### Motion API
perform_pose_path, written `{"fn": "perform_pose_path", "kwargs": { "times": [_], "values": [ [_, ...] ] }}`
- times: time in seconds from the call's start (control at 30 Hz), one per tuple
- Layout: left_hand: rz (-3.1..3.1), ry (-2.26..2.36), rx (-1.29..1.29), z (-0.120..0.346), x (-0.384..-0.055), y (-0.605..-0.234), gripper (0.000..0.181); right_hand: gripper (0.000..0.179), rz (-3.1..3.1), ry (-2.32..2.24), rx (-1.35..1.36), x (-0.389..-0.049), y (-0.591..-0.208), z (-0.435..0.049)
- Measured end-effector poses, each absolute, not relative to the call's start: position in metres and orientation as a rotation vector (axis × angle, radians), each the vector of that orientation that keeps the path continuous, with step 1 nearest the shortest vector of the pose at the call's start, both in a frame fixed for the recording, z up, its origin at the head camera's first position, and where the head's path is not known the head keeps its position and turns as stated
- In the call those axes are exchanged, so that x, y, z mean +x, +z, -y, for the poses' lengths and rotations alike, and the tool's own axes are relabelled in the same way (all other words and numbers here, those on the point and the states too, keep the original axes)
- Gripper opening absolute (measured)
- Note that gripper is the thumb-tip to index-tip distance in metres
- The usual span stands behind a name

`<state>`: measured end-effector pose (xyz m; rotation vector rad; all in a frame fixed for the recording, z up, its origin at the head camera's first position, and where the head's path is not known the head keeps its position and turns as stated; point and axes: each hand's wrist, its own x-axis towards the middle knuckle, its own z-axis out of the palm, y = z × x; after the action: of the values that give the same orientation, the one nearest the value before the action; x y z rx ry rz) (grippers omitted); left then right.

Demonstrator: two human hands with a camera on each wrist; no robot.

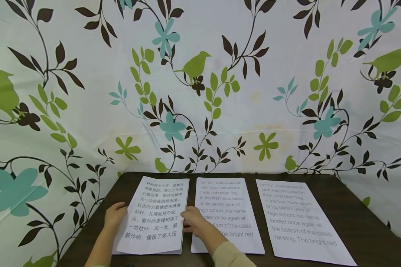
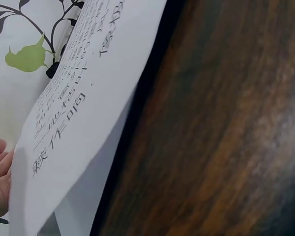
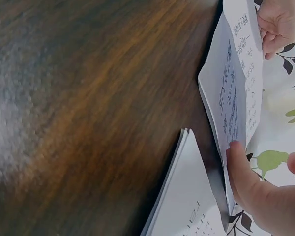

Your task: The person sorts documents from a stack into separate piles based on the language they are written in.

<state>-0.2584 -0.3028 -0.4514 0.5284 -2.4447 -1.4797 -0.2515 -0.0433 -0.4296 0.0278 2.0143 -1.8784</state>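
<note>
A stack of white sheets printed in large Chinese characters (image 1: 153, 215) lies at the left of the dark table. Its upper sheet bows up at the near edge, with another printed sheet (image 3: 225, 93) showing beneath. At the stack's left edge, my left hand (image 1: 115, 216) touches the paper with its fingers. My right hand (image 1: 195, 220) is at the opposite edge, partly over the neighbouring English page. In the right wrist view, an extended finger (image 3: 242, 169) rests against the paper's side, while another digit stands apart. The left fingers (image 2: 2, 167) are partly cut off in the left wrist view.
An English-printed stack (image 1: 228, 237) lies in the middle, just right of the Chinese one. Another English-printed stack (image 1: 300, 226) sits farther right. Dark wood tabletop (image 1: 357, 207) surrounds them. A patterned cloth (image 1: 227, 129) hangs behind the table.
</note>
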Motion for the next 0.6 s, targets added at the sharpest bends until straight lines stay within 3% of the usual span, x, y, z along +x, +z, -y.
{"fn": "perform_pose_path", "kwargs": {
  "times": [0.23,0.43,0.6],
  "values": [
    [2.42,-1.461,0.583,0.312,-0.273,-0.469,0.047,0.042,-2.043,-1.853,-0.072,-0.25,-0.429,0.041],
    [2.384,-1.409,0.599,0.33,-0.297,-0.509,0.049,0.049,-2.081,-1.817,-0.062,-0.252,-0.426,0.032],
    [2.338,-1.482,0.569,0.33,-0.302,-0.516,0.057,0.049,-2.112,-1.803,-0.041,-0.253,-0.421,0.022]
  ]
}}
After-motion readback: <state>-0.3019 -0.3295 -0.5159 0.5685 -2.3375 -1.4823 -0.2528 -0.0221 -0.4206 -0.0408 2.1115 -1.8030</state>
